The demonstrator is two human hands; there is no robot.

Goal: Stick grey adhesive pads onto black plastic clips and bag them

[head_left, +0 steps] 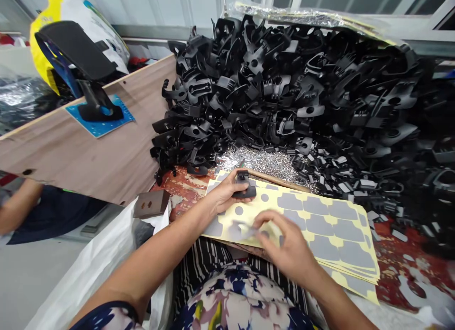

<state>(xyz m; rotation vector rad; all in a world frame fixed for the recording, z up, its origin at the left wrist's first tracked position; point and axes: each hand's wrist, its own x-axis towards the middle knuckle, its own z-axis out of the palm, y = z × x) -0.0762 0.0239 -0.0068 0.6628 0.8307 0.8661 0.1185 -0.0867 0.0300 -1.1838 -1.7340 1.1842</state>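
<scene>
My left hand [227,193] is closed around a small black plastic part [243,184], held just above a stack of yellow sticker sheets [320,225] covered in grey adhesive pads. My right hand [284,244] rests on the near edge of the top sheet, its fingers pinched at a grey pad [245,230] that is blurred by motion. Behind the sheets lies a heap of small shiny metal pieces [263,160].
A huge pile of black plastic parts [305,93] fills the back and right. A wooden board [88,145] with a black stand on a blue plate [99,116] is at left. A white bag [99,263] sits by my left arm. Another person's arm [16,204] shows far left.
</scene>
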